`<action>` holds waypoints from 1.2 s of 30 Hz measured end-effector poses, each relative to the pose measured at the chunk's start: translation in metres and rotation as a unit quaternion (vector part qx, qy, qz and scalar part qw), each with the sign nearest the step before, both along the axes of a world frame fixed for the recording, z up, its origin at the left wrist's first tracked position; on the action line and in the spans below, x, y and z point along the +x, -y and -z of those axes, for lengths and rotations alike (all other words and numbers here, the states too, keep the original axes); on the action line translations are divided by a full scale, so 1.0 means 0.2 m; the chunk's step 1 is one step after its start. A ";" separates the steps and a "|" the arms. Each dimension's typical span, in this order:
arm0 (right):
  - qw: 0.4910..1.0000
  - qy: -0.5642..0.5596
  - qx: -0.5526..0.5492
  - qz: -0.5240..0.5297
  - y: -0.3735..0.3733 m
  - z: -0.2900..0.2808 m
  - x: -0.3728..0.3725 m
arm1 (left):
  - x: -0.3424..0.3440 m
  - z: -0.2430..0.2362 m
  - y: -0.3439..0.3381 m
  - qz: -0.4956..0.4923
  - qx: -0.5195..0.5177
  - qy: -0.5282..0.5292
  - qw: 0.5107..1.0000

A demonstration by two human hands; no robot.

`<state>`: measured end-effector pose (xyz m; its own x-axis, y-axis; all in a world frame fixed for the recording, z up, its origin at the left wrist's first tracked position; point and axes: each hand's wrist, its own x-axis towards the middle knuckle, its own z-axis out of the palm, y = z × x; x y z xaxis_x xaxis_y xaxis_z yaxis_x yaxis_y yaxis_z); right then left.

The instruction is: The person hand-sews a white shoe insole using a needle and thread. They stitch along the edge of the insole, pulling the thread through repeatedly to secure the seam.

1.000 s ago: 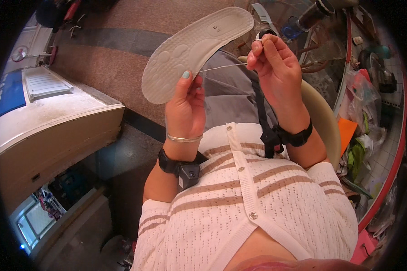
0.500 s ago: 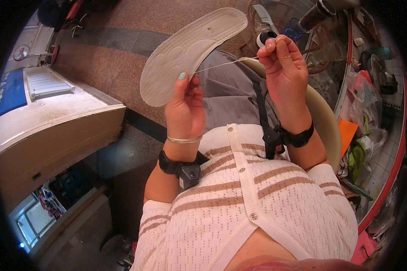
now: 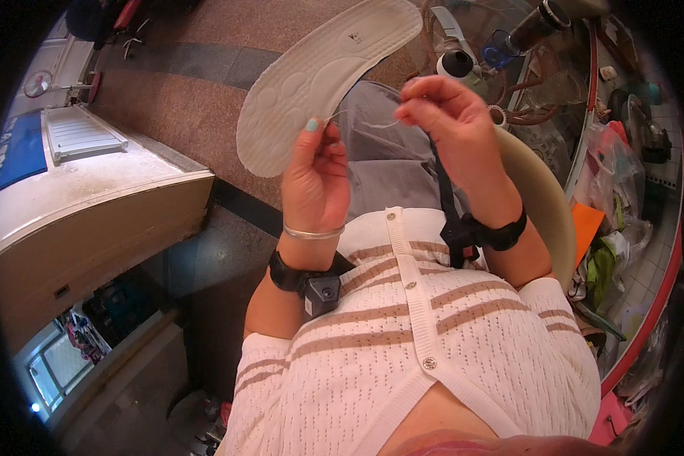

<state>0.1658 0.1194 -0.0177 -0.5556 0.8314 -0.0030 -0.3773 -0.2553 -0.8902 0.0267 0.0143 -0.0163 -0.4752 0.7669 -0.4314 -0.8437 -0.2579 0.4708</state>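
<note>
Left hand point(image 3: 313, 178) grip clamped on the heel edge of a white shoe insole point(image 3: 323, 72), held up in the air, tilted, toe end up-right. Insole: pale, quilted oval embossing, small dark mark near the toe. Right hand point(image 3: 452, 125) fingertips pinched shut on a thin pale thread point(image 3: 361, 121) running to the insole edge.

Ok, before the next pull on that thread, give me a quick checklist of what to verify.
1. Left hand grips the insole at its lower edge: ok.
2. Right hand pinches the thread: ok.
3. Thread runs between both hands: ok, slightly slack.
4. Needle in view: cannot tell.
5. Insole held up off the lap: ok.
6. Thread free of the black wrist strap: ok.
</note>
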 end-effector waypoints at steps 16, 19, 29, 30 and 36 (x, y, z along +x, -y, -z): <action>0.990 0.084 -0.020 -0.113 0.08 -0.01 -0.12 | 0.00 -0.03 0.01 0.054 0.032 0.062 0.996; 0.991 0.070 -0.014 -0.113 0.09 0.00 -0.12 | 0.00 -0.02 0.01 0.055 0.032 0.064 0.996; 0.993 0.060 -0.010 -0.101 0.09 0.02 -0.12 | 0.00 -0.04 0.00 0.063 0.025 0.058 0.996; 0.993 0.060 -0.010 -0.100 0.09 0.02 -0.13 | 0.00 -0.04 0.00 0.063 0.020 0.057 0.996; 0.992 0.067 0.003 -0.108 0.09 0.02 -0.12 | 0.00 -0.03 0.01 0.067 0.008 0.037 0.997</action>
<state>0.1412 0.1018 -0.0217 -0.7150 0.6940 -0.0844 -0.1921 -0.3111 -0.9308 0.0275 0.0129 -0.0104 -0.3354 0.8282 -0.4490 -0.9032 -0.1472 0.4031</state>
